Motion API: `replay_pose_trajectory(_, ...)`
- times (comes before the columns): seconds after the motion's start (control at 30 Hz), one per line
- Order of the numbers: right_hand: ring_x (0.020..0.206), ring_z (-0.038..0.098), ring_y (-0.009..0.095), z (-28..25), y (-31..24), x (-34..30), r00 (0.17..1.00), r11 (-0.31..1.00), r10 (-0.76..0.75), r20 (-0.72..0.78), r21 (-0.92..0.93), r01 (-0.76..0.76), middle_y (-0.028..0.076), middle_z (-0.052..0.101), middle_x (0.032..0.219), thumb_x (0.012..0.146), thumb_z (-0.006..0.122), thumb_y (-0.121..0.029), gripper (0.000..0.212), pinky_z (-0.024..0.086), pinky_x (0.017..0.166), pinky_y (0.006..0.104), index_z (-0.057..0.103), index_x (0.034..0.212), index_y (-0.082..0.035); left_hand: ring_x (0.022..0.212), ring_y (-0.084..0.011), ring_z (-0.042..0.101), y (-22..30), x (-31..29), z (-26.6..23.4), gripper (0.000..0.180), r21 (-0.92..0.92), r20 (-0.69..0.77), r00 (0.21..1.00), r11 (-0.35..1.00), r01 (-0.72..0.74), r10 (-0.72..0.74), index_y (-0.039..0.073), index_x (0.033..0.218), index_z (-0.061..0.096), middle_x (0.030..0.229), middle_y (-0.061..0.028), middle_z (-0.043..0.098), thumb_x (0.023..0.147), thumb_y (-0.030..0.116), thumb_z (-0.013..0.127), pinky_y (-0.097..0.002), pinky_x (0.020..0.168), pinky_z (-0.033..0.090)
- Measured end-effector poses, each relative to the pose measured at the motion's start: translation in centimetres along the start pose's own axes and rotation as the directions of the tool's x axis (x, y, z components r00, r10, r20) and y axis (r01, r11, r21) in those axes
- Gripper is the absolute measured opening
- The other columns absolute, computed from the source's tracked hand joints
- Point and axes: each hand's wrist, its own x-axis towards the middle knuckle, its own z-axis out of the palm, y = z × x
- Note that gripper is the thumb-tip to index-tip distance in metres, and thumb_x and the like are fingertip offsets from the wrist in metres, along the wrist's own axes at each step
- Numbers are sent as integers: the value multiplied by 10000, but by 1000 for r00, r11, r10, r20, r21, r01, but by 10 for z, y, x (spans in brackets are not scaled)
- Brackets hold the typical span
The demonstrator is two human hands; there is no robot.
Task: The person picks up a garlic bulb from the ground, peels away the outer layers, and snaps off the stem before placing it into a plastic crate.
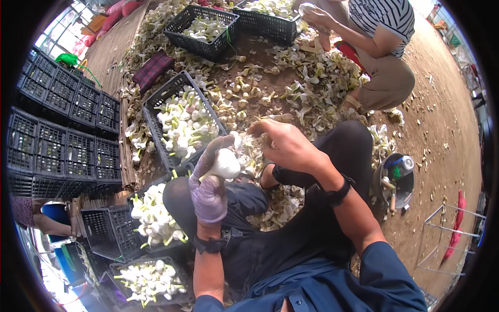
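My left hand [208, 179], in a dirty whitish-purple glove, is closed round a white garlic bulb [226, 164] above my left knee. My right hand [286, 143] is bare and hovers just right of the bulb. Its fingers curl together; anything pinched in them is too small to make out. Beyond my left hand stands a black crate [156, 136] heaped with trimmed garlic bulbs [188, 122]. Untrimmed garlic bulbs [241, 88] and loose garlic skins [317, 78] litter the ground in front of me.
Stacked black crates [65, 93] rise at the left. More garlic-filled crates [208, 49] stand ahead and beside my left leg. A co-worker [382, 52] in a striped top sits at the upper right. A bucket [397, 187] with a bottle and a wire frame [442, 239] are on my right.
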Motion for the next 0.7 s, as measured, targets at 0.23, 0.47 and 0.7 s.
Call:
replay_pose_trajectory(0.23,786,682,150,12,-25,-2,962,757,21,274,624,-194,89,693,908,1027,609,-472,514,542,739,332,616,1227,1,1386,-253,515,6,-2,1,676,-91,35,998,994,53,-50,-64,1365,615,1535,-159,509,880,398,705,-380,1136,427)
replay_pose_trajectory(0.47,829,587,54,41,-39,-3,926,551,269,266,746,-375,-17,641,941,1083,530,-249,329,489,755,223,619,1275,3,1319,-211,563,16,0,-11,835,-252,150,986,962,106,-69,-67,1395,585,1502,-163,550,887,586,699,-353,1110,444)
replay_pose_trajectory(0.7,753,610,84,39,-82,10,861,390,196,469,769,-507,76,671,912,1051,604,-350,354,483,639,248,605,1057,5,1436,-275,465,24,-3,-37,802,-272,-12,998,961,-58,57,-1,1446,554,1517,-181,530,883,544,724,-412,1196,357)
